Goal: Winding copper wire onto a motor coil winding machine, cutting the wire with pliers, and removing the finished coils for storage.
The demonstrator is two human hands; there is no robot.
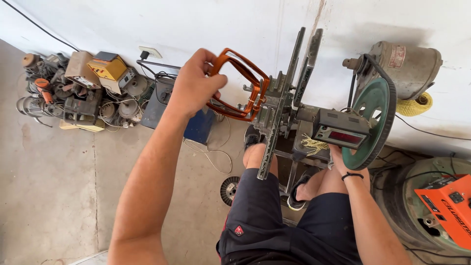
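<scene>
The left hand (194,86) is clenched around one bundle of copper wire coils (238,86), several glossy orange-brown loops of rounded rectangular shape. The bundle is held up in front of the white wall and still sits on the metal former (282,98) of the coil winding machine, which has two long grey bars. The right hand (337,158) is mostly hidden under one grey counter box (342,128) with a red display; I cannot tell its grip. One round green pulley wheel (375,122) stands beside it.
</scene>
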